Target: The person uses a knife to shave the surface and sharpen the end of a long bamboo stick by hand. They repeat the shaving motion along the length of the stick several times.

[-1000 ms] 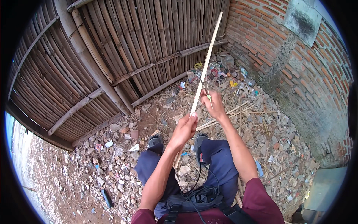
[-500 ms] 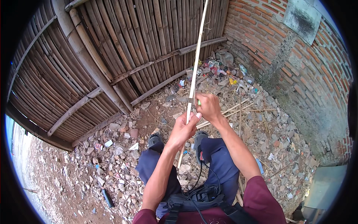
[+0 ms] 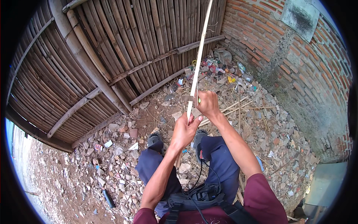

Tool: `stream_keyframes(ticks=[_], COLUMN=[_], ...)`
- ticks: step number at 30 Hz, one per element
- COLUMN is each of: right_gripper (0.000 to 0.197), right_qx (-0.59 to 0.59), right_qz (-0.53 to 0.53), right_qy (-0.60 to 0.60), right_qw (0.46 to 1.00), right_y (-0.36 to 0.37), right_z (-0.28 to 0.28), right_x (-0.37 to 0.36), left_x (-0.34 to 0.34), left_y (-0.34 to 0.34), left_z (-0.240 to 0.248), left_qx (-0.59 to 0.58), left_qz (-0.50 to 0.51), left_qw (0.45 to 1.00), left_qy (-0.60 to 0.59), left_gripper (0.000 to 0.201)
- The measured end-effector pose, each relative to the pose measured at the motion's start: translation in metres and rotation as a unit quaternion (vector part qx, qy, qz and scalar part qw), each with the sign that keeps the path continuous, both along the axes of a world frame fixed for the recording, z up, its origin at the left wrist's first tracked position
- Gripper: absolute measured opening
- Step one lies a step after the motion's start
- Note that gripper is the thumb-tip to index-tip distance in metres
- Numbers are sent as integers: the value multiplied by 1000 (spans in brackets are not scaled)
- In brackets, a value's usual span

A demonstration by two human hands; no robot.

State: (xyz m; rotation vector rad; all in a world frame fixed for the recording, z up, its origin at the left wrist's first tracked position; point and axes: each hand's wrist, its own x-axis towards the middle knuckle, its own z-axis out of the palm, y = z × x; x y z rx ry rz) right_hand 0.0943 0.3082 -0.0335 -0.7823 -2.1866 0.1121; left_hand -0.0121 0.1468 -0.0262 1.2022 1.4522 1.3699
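A long, pale split-bamboo strip (image 3: 200,48) runs up and away from my hands, past the top of the view. My left hand (image 3: 183,130) is closed around its near part, thumb lying toward the right. Just above it, my right hand (image 3: 208,103) is wrapped around a knife (image 3: 187,98), whose dark blade lies across the strip. A bit of green shows at the knife's grip; the rest is hidden in my fingers. A thin sliver stands beside the strip at the blade. My hands are close but apart.
A bamboo-slat wall (image 3: 145,41) stands ahead and left, a brick wall (image 3: 257,44) on the right. Stones and litter (image 3: 123,149) cover the ground around my shoes (image 3: 154,140). Bamboo sticks (image 3: 238,107) lie right of my hands. A grey sheet (image 3: 324,184) is at lower right.
My right hand and the knife have shifted slightly up along the strip. My left hand has turned a little, and less of the strip shows below it.
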Motion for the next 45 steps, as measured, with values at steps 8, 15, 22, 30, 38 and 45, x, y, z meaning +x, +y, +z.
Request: stream_keyframes(ticks=[8, 15, 22, 30, 38, 45], right_gripper=[23, 23, 25, 24, 11, 10], right_qx=[-28, -128, -60, -267, -29, -28], right_qz=[-94, -196, -176, -16, 1, 10], right_qy=[61, 136, 253, 241, 25, -13], right_qw=[993, 963, 949, 933, 999, 999], right_y=[28, 70, 97, 54, -4, -18], right_z=[7, 3, -9, -13, -2, -4], right_x=[7, 29, 58, 47, 28, 13], left_x=[11, 19, 15, -3, 4, 3], left_y=[-13, -31, -50, -29, -19, -12], left_z=[8, 10, -6, -7, -17, -17], left_qx=[5, -24, -20, -85, -20, -25], left_qz=[-10, -25, -62, -67, -47, -25], left_qw=[999, 992, 992, 991, 995, 996], left_qy=[47, 125, 112, -76, -87, -80], left_gripper=[40, 41, 44, 45, 35, 42])
